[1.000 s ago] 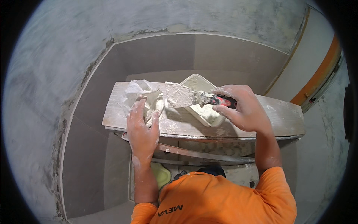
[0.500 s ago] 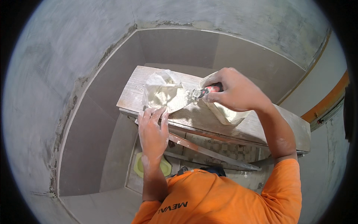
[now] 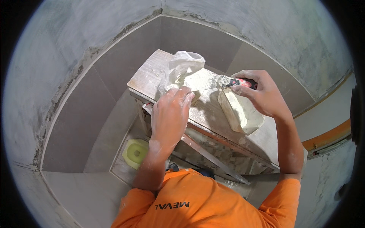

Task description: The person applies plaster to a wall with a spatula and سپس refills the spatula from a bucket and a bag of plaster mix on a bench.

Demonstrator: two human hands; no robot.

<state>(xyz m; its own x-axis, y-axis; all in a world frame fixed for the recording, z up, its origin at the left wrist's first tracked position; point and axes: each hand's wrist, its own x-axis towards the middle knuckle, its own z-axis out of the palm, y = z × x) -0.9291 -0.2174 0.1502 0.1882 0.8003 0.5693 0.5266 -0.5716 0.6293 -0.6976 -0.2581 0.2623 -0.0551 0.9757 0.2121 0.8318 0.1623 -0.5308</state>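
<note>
Fingers (image 3: pixel 248 73) of the right hand (image 3: pixel 263 93) are closed around a black-and-red-handled putty knife (image 3: pixel 225 81) at a translucent plastic bag (image 3: pixel 190 57), the left hand (image 3: pixel 169 113) bunched there, pinch unclear; white material (image 3: pixel 239 113) is already held in a cream rectangular tray (image 3: pixel 229 112), more on the blade (image 3: pixel 202 79).

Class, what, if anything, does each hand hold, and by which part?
The right hand holds the scraper by its handle. The left hand touches the plastic bag's near edge; whether it grips is unclear.
</note>
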